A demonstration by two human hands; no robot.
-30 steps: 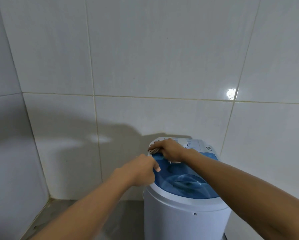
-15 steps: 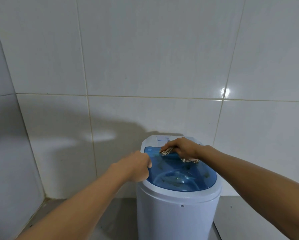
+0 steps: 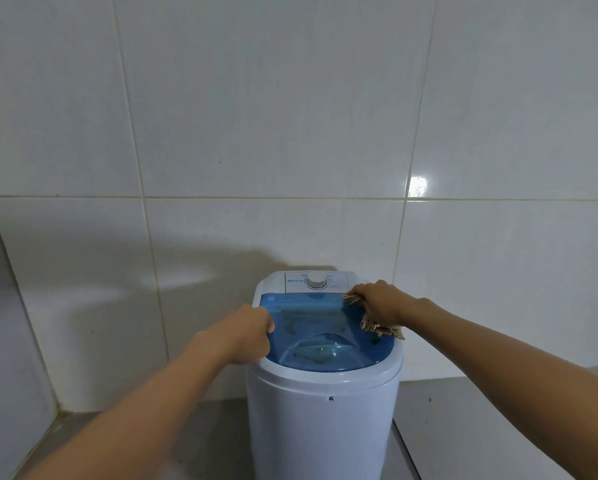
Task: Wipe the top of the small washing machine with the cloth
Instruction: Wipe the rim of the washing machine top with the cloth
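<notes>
A small white washing machine [image 3: 325,420] stands against the tiled wall, with a translucent blue lid [image 3: 325,341] and a white control panel with a dial [image 3: 316,282] at the back. My right hand [image 3: 380,301] presses a beige frayed cloth [image 3: 382,329] onto the lid's back right edge; most of the cloth is hidden under the hand. My left hand [image 3: 245,336] grips the machine's left rim, fingers curled over the lid's edge.
White tiled walls [image 3: 290,133] rise behind and to the left, meeting in a corner at the left. A grey floor [image 3: 152,438] runs around the machine, with a lighter panel [image 3: 463,427] to its right.
My right hand has slid the cloth from the back left across to the back right of the lid, uncovering the dial. The left hand stays on the left rim.
</notes>
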